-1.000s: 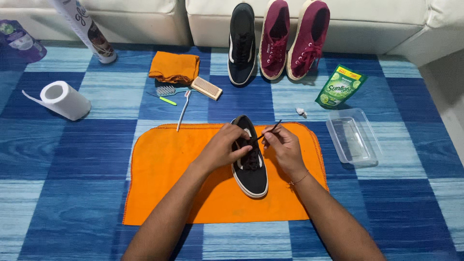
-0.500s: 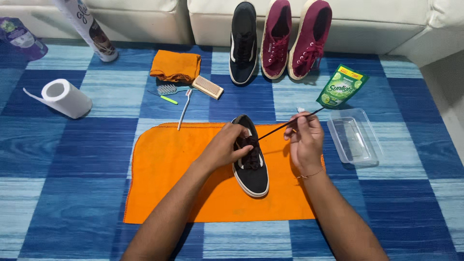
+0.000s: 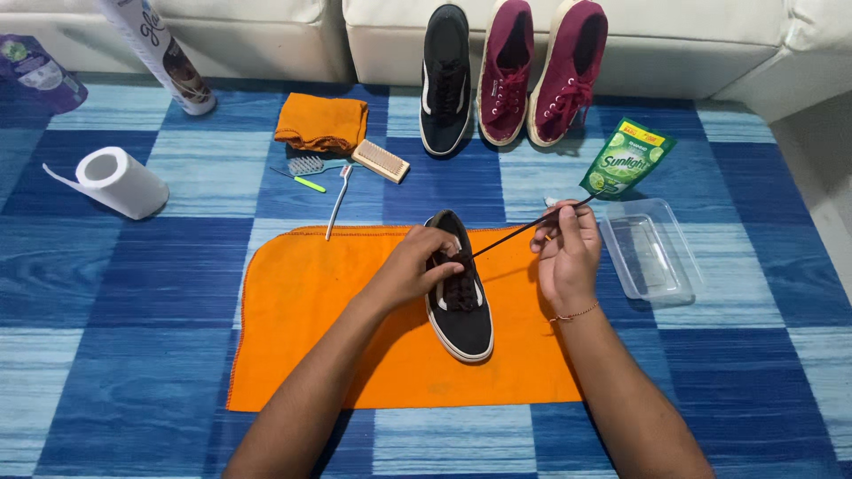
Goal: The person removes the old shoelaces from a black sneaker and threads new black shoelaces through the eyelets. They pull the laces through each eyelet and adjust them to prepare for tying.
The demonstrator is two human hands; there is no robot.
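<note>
Two hands on a black sneaker (image 3: 461,302): left hand (image 3: 417,266) gripping its tongue, right hand (image 3: 564,253) pinching its taut lace (image 3: 515,235), near an empty clear tray (image 3: 648,253).

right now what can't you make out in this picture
- Head view: the front eyelets of the black shoe are hidden under the left hand.
- Head view: the free end of the lace is hidden inside the right hand.
- Head view: the spray can and purple pouch are cut off by the top and left edges.
- Head view: the small white thing beside the right hand is too small to tell.
</note>
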